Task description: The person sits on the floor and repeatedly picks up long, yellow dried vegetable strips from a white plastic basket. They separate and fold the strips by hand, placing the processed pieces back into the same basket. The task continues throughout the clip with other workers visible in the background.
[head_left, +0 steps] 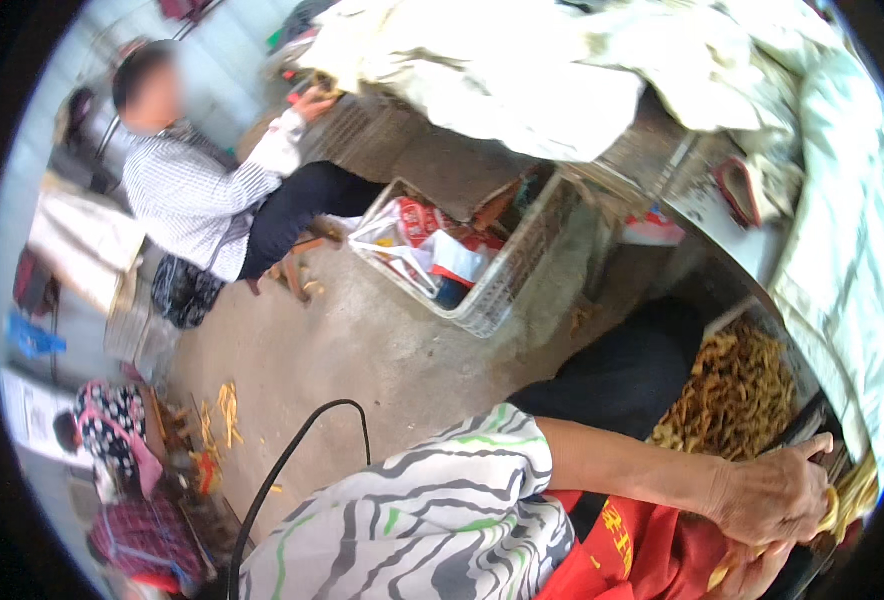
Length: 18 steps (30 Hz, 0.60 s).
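My left hand (772, 491) reaches across at the lower right, its fingers closed around yellowish strips (851, 502). Just below it, partly cut off by the bottom edge, my right hand (761, 574) pinches part of the same pale material. Both hands are close together over a red apron (637, 540) that bears yellow writing. Beyond my left wrist lies a heap of curled brown-yellow pieces (738, 390), beside my dark-trousered knee (622, 367). What the strips are made of I cannot tell.
Pale cloth (832, 247) covers the table's edge on the right. A white plastic crate (479, 322) holding bags stands on the concrete floor. A seated co-worker (186, 172) works at the far table, and another person (119, 442) is at lower left. A black cable (292, 457) loops near my sleeve.
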Each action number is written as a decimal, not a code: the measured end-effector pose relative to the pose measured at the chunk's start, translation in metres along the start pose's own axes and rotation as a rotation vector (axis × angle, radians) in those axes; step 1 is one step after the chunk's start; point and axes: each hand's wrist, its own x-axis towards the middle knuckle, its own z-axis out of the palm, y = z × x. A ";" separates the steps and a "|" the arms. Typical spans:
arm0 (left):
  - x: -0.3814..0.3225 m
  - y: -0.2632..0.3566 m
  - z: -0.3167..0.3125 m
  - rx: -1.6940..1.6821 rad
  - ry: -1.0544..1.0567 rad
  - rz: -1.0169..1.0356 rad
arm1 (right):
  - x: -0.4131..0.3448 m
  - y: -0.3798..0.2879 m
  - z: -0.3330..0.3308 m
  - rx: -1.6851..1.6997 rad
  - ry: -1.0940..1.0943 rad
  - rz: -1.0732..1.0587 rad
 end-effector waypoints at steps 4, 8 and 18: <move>-0.027 -0.015 -0.041 0.124 -0.308 -0.139 | 0.007 -0.034 0.018 -0.490 0.074 -0.355; -0.020 -0.013 -0.047 -0.153 -0.257 -0.449 | 0.005 -0.020 0.029 -0.548 0.355 -0.551; -0.066 -0.034 -0.009 -0.407 -0.106 -0.801 | -0.007 -0.016 0.060 -0.042 0.242 -0.083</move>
